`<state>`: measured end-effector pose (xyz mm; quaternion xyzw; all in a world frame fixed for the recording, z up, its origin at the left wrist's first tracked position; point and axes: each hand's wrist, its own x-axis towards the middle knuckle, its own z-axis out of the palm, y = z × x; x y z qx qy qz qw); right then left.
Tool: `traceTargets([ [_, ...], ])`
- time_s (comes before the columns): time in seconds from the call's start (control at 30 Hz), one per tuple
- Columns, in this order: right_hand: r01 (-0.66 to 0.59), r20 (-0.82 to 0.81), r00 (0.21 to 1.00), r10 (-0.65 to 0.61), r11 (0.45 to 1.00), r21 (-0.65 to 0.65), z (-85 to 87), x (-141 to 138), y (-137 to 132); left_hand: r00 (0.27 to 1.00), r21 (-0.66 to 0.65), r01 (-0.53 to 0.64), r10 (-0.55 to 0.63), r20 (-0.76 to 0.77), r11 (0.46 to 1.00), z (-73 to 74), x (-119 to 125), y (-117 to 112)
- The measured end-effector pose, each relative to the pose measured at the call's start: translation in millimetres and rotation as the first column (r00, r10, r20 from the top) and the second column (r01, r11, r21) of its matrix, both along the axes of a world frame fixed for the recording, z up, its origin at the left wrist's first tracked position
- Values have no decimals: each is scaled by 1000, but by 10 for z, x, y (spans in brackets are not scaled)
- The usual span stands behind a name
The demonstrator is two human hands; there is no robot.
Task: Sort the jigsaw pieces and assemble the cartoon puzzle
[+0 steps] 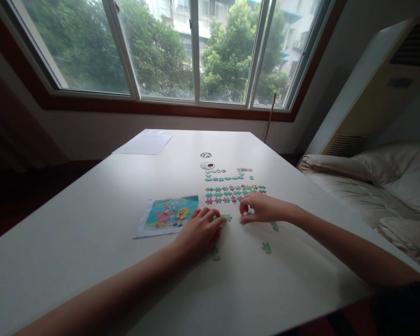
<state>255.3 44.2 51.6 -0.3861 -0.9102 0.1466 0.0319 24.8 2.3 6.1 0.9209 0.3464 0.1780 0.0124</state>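
My left hand (203, 226) rests on the white table with its fingers bent down over a green puzzle piece (227, 217), which shows past the fingertips. To its right, my right hand (261, 208) is curled, thumb and index finger close around a small greenish puzzle piece mostly hidden by the fingers. Loose green pieces lie nearby: one (266, 248) below the right hand, another (275, 226) under the right wrist, and one (215, 254) beside my left wrist. Rows of puzzle pieces (227, 193), teal with some pink and yellow, lie just beyond both hands.
A printed cartoon picture (168, 215) lies left of my left hand. Partly joined edge pieces (227, 178) and two round discs (207, 165) lie farther back. White paper (143, 143) sits at the table's far left. A cream sofa (371, 186) stands to the right.
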Motion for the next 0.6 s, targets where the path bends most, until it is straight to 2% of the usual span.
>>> traceTargets([
  [0.1,29,13,1000,-28,998,-61,-52,6,-14,1000,1,4,-4,1,1000,-8,-3,4],
  [0.23,5,-61,998,-12,993,-121,-102,-2,23,1000,3,-3,3,-5,1000,-24,-3,10],
  [0.4,15,-162,986,-34,992,-122,-163,-55,89,1000,13,-7,8,-2,1000,-39,-4,14],
  [0.6,-8,-172,985,-14,992,-127,-163,-128,123,1000,8,-4,4,-3,1000,-29,1,8],
])
